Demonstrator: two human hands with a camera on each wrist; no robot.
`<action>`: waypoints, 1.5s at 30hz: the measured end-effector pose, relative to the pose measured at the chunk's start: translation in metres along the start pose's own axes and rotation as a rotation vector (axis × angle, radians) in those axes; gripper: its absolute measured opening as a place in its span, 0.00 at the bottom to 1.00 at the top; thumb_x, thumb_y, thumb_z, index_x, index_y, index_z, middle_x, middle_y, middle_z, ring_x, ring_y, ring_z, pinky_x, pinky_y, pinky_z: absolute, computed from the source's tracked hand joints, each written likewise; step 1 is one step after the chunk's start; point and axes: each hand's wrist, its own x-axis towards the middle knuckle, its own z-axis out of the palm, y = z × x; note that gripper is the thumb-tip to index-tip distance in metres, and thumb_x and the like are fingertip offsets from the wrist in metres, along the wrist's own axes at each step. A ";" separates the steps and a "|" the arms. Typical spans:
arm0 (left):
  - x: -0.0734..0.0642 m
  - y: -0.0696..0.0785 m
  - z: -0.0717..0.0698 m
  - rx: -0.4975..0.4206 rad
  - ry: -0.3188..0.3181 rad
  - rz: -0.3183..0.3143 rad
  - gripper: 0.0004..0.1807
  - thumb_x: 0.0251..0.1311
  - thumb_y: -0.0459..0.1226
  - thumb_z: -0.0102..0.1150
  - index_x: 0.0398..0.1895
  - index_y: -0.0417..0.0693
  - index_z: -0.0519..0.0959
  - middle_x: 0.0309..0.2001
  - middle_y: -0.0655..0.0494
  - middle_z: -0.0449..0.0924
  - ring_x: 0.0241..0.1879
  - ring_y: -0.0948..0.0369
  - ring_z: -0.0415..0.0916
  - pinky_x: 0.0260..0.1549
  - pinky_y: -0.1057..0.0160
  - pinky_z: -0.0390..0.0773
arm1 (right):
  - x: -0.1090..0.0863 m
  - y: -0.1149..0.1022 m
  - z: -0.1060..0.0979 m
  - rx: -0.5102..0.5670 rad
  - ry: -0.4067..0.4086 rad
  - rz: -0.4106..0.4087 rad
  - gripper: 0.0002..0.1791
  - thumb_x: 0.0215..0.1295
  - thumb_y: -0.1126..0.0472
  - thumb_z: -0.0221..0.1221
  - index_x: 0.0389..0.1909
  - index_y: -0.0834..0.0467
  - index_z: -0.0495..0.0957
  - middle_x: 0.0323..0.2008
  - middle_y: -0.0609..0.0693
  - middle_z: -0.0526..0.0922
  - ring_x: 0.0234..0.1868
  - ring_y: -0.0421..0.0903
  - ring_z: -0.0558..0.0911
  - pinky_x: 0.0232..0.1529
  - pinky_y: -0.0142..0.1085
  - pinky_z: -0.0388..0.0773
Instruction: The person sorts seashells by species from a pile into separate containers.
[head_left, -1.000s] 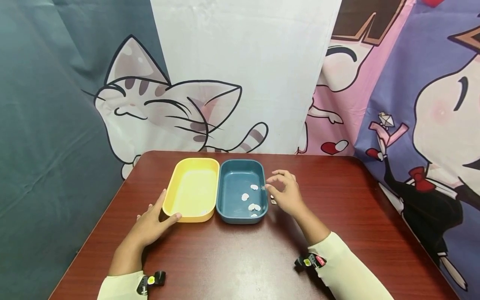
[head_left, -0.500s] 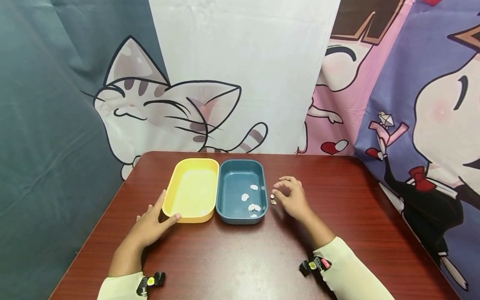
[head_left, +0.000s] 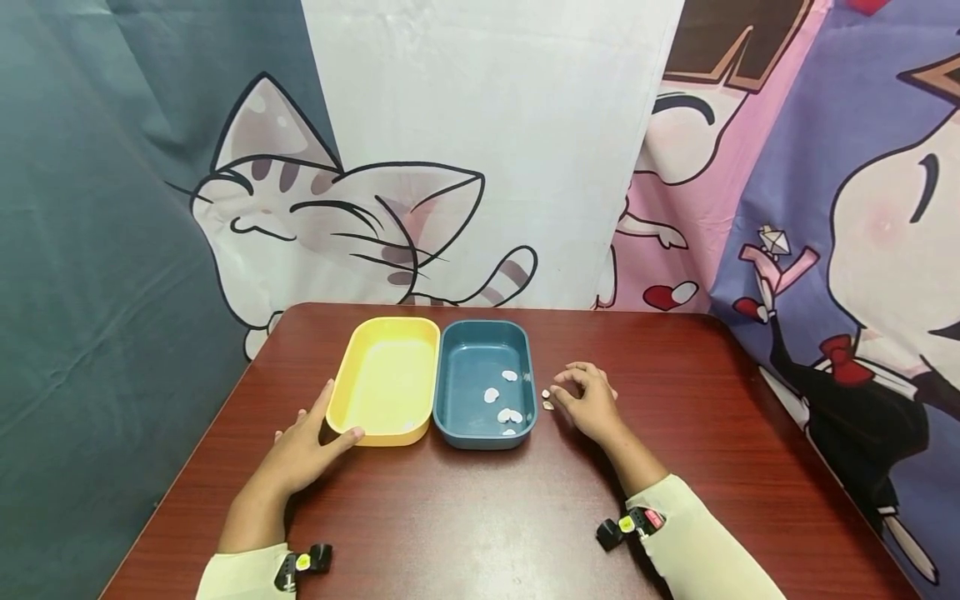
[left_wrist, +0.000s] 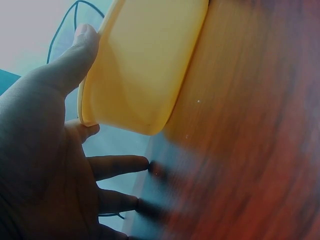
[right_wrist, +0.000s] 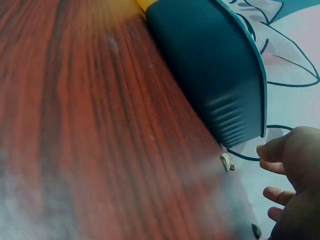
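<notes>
My left hand [head_left: 303, 446] touches the near left corner of the yellow tray [head_left: 420, 434], thumb at the near rim. In the left wrist view its other fingers [left_wrist: 120, 166] stretch down at the table beside the tray. My right hand [head_left: 592, 408] hovers right of the blue tray [head_left: 483, 444], its fingers bent, thumb and index apart with nothing seen between them. Just left of its fingertips lie a small pale piece [head_left: 546, 394] and a second pale piece [head_left: 548, 406]. Several white, shell-like pieces [head_left: 491, 395] lie inside the blue tray.
Both trays stand side by side on the dark red wooden table [head_left: 480, 517]. Behind it hangs a cloth printed with a cartoon cat [head_left: 315, 225]. In the right wrist view a small dark object [right_wrist: 256, 231] lies near the hand.
My right hand has drawn back to the right from the blue tray's right rim and come slightly lower, beside the small pale pieces. The left hand and both trays have not moved.
</notes>
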 end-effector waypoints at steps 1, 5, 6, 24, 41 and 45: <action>0.000 0.000 0.000 0.000 -0.001 0.000 0.62 0.71 0.70 0.57 0.92 0.56 0.35 0.85 0.26 0.53 0.82 0.19 0.45 0.71 0.10 0.44 | 0.000 0.002 0.000 -0.002 -0.006 0.004 0.08 0.69 0.63 0.73 0.45 0.61 0.89 0.67 0.63 0.81 0.75 0.65 0.70 0.71 0.70 0.54; 0.000 0.001 -0.001 -0.001 -0.005 -0.002 0.62 0.71 0.70 0.57 0.92 0.56 0.34 0.85 0.26 0.53 0.82 0.19 0.45 0.71 0.10 0.44 | 0.000 0.009 0.002 -0.016 -0.031 0.015 0.11 0.69 0.61 0.73 0.48 0.61 0.90 0.70 0.63 0.79 0.78 0.65 0.67 0.71 0.70 0.53; -0.001 0.001 -0.001 -0.002 -0.004 -0.002 0.62 0.71 0.70 0.57 0.92 0.57 0.35 0.85 0.26 0.53 0.82 0.19 0.45 0.71 0.11 0.44 | 0.001 0.010 0.002 -0.025 -0.036 0.013 0.12 0.69 0.61 0.73 0.49 0.60 0.90 0.71 0.63 0.79 0.79 0.65 0.67 0.71 0.70 0.53; 0.000 0.001 0.001 -0.004 0.017 0.028 0.61 0.72 0.68 0.59 0.92 0.55 0.36 0.83 0.22 0.55 0.81 0.18 0.47 0.69 0.09 0.46 | -0.001 0.018 0.008 -0.114 -0.078 -0.013 0.11 0.73 0.59 0.70 0.53 0.52 0.91 0.75 0.61 0.74 0.81 0.66 0.62 0.70 0.69 0.48; 0.001 0.001 -0.001 -0.006 0.007 0.023 0.61 0.72 0.68 0.58 0.92 0.57 0.34 0.83 0.24 0.55 0.82 0.18 0.45 0.69 0.09 0.45 | 0.000 0.016 0.007 -0.162 -0.122 -0.013 0.13 0.75 0.58 0.68 0.57 0.50 0.91 0.76 0.61 0.72 0.81 0.67 0.60 0.69 0.68 0.47; -0.001 0.001 0.000 -0.011 -0.002 0.013 0.61 0.72 0.69 0.58 0.92 0.56 0.35 0.84 0.25 0.54 0.82 0.18 0.44 0.70 0.10 0.44 | 0.000 0.015 0.008 -0.183 -0.129 -0.019 0.14 0.75 0.58 0.68 0.58 0.49 0.91 0.76 0.61 0.72 0.81 0.67 0.60 0.68 0.68 0.48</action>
